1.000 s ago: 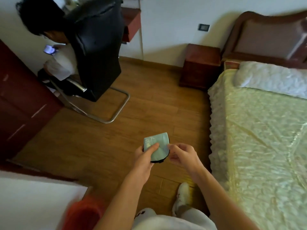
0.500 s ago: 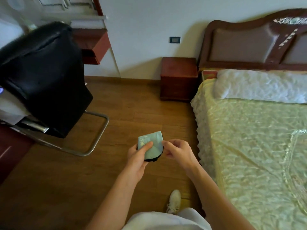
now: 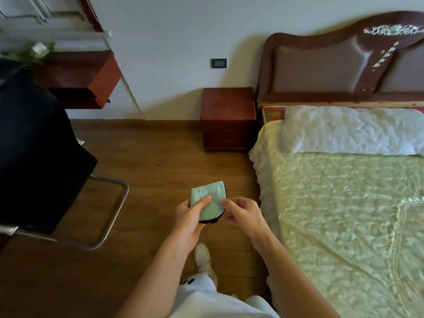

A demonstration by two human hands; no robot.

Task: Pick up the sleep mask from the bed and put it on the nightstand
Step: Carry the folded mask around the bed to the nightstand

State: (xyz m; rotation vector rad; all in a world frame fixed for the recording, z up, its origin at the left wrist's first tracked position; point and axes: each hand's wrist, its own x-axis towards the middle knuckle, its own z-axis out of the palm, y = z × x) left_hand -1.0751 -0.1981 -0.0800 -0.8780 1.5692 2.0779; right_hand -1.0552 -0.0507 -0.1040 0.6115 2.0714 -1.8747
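Sleep mask (image 3: pixel 210 203), one only, folded pale green with a black edge, is held over the floor (image 3: pixel 149 180) beside the bed (image 3: pixel 344 203), its long axis running upright toward one nightstand (image 3: pixel 228 118). Left hand (image 3: pixel 190 216) clasps it, thumb on top; right hand (image 3: pixel 243 214) pinches its right edge.

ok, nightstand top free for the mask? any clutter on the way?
Nightstand top looks bare, bordered by wall behind and headboard on its right. Floor between chair and bed is open. Left hand holds the sleep mask.
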